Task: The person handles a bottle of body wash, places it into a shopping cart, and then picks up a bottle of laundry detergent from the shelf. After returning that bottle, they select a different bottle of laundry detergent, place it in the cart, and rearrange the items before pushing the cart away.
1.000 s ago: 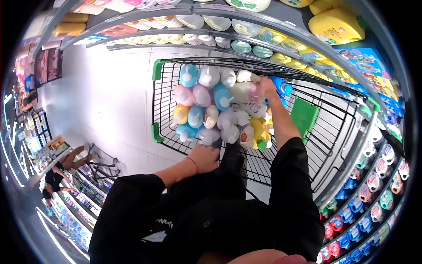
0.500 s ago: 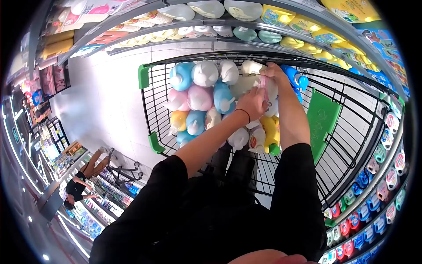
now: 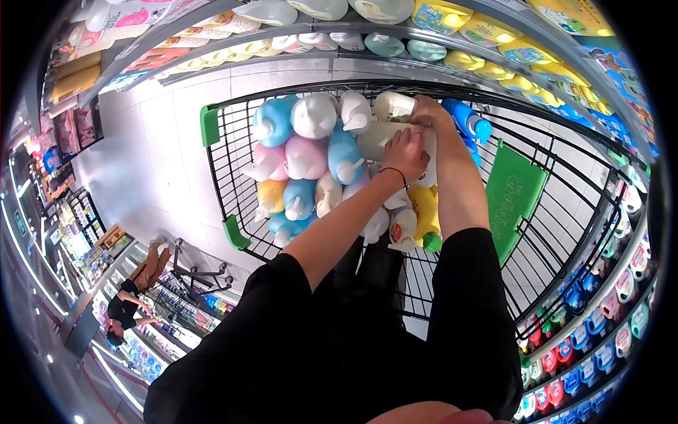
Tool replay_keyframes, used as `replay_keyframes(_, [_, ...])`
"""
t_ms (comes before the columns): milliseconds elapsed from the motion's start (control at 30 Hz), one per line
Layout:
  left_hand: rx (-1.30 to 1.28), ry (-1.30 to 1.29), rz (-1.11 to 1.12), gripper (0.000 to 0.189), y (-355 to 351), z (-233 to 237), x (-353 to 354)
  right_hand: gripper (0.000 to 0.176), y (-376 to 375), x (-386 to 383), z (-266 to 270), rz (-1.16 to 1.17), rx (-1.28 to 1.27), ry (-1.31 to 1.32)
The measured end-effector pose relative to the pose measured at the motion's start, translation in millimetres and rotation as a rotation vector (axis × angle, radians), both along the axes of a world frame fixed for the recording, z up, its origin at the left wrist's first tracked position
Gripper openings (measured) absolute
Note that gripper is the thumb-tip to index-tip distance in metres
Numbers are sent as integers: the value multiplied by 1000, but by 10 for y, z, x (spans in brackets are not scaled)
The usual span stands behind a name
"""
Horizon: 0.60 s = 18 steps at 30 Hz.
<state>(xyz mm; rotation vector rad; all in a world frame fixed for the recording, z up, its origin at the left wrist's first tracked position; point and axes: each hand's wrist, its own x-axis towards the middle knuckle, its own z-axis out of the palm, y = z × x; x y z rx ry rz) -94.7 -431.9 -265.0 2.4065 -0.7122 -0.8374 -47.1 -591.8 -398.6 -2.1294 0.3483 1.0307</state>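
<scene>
A black wire shopping cart (image 3: 219, 162) with green corners holds several bottles standing close together, among them blue (image 3: 273, 120), white (image 3: 314, 115), pink (image 3: 306, 157) and yellow (image 3: 424, 209) ones. My left hand (image 3: 407, 151) lies with its fingers over a large white bottle (image 3: 374, 140) at the right part of the load. Just above it, my right hand (image 3: 428, 112) is curled beside a cream bottle (image 3: 394, 107) with a label; its fingertips are partly hidden, so its hold cannot be made out. Blue bottles (image 3: 467, 121) lie to the right of my right hand.
Shelves (image 3: 339, 55) of bottles run along the top, and more shelved bottles (image 3: 609, 304) curve down the right. The cart's green seat panel (image 3: 514, 201) is right of my arms. Another person (image 3: 126, 305) is at the lower left, near a dark-framed cart (image 3: 205, 275).
The pink item that was between my hands no longer shows. My left hand has moved slightly left and lies flatter. The cart and its bottles sit a little further left in view.
</scene>
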Motion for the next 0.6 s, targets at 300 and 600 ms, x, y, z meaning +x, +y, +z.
replay_keyframes(300, [91,-45,-173,42,110,-76,-139,59,244,-136,302,-83,-234,-75])
replay_keyframes(600, [53,-217,-255,56,312,8,-338,44,433,-228,675,183,-563,-269])
